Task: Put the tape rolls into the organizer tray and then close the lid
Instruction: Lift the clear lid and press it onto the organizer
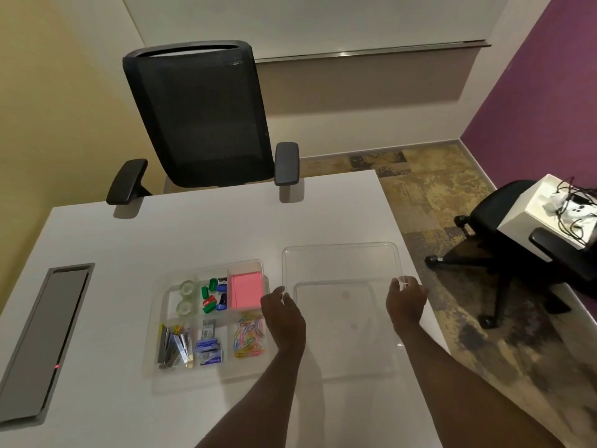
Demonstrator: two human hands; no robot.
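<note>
A clear organizer tray [151, 350] lies on the white table, split into several compartments. Two clear tape rolls [185, 297] sit in its far left compartment. To the right of the tray, the clear lid [339, 263] is tilted, its far edge raised off the table. My left hand [282, 315] grips the lid's left edge, right beside the tray's right side. My right hand [407, 299] grips the lid's right edge near the table's right border.
The tray also holds a pink notepad [246, 291], coloured clips, paper clips [248, 339] and staple boxes. A grey cable hatch [45, 337] is set in the table at left. A black office chair [200, 118] stands beyond the table; another chair [517, 227] stands at right.
</note>
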